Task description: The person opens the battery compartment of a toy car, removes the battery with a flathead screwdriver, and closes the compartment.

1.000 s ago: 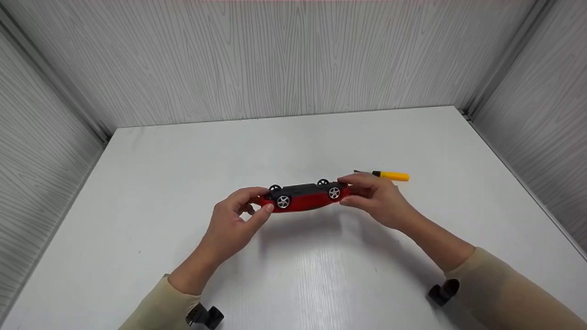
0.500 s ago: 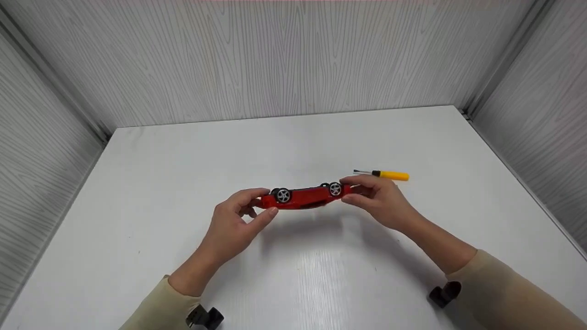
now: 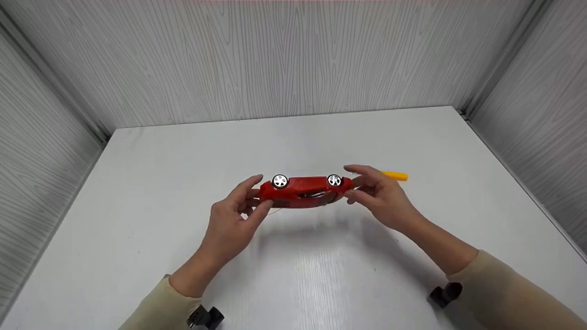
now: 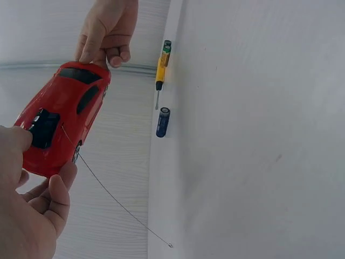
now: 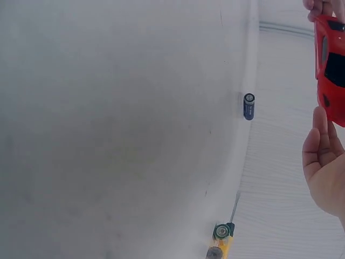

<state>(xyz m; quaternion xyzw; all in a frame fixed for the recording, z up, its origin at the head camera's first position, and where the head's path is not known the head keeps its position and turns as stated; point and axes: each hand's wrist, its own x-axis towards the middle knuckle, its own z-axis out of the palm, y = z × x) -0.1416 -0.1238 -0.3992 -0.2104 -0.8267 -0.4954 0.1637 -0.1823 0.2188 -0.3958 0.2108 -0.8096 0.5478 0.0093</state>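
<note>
A red toy car (image 3: 305, 190) is held above the table between both hands, its wheels towards the top in the head view. My left hand (image 3: 236, 220) grips one end, with the thumb against the body; the left wrist view shows this thumb on the dark window (image 4: 44, 128). At the other end, my right hand (image 3: 383, 197) holds the car between thumb and fingers. A thin wire antenna (image 4: 116, 199) sticks out from the car. The right hand partly covers a yellow-handled screwdriver (image 3: 395, 176) in the head view.
A blue battery (image 4: 163, 122) stands on the white table (image 3: 293, 293). Another battery (image 4: 166, 51) stands by the screwdriver's handle. Wood-grain panels (image 3: 284, 59) rise behind the table and at both sides.
The car has rolled in the hands: its black underside has turned out of sight and its red side and side window now face the head camera. The right fingers have lifted slightly.
</note>
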